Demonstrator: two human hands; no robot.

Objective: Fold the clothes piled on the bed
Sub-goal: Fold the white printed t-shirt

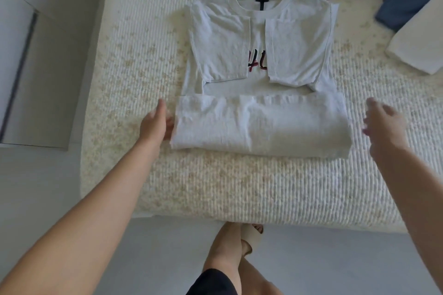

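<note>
A pale grey T-shirt lay flat on the cream textured bed, its sleeves folded inward and its bottom part turned up into a band. The left hand touched the band's left end with straight fingers. The right hand, fingers relaxed, hovered just beside the right end.

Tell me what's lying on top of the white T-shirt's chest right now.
Both sleeves are folded inward over the white T-shirt. The folded-up hem lies below them. Red-and-dark print shows in the gap between the sleeves; the rest is covered.
</note>
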